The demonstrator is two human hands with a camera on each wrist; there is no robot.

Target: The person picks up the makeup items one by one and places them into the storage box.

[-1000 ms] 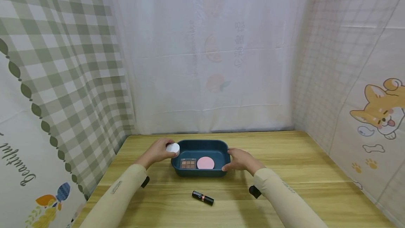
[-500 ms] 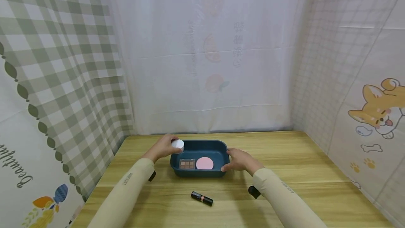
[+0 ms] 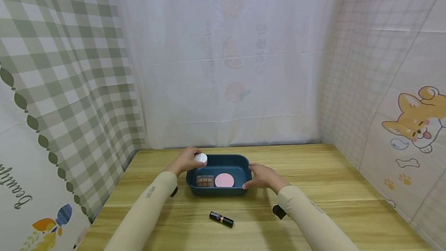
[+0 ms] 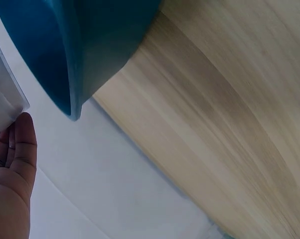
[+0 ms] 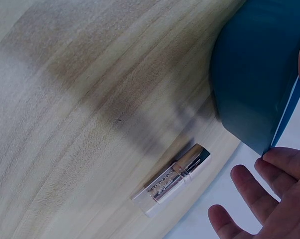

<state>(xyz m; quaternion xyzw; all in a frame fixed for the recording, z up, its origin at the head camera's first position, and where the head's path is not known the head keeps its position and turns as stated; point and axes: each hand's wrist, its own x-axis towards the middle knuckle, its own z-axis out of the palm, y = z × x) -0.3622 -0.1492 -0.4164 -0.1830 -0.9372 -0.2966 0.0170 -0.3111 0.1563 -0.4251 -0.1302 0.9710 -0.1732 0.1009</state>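
Note:
My left hand pinches a small white round jar by its side, over the back left part of a dark teal basin. In the left wrist view the jar looks pale, with the fingertips below it. My right hand holds the basin's right end, thumb at the near corner and fingers at the far one. Inside the basin lie an eyeshadow palette with a clear lid and, to its right, a flat pink disc whose kind I cannot tell.
A black lipstick tube lies on the wooden table in front of the basin. The right wrist view shows a clear tube with a metallic end near the basin. Curtains surround the table's back and sides.
My left hand has carried the white jar to the right, from the basin's left rim to above its back left part. The right hand keeps its place on the basin.

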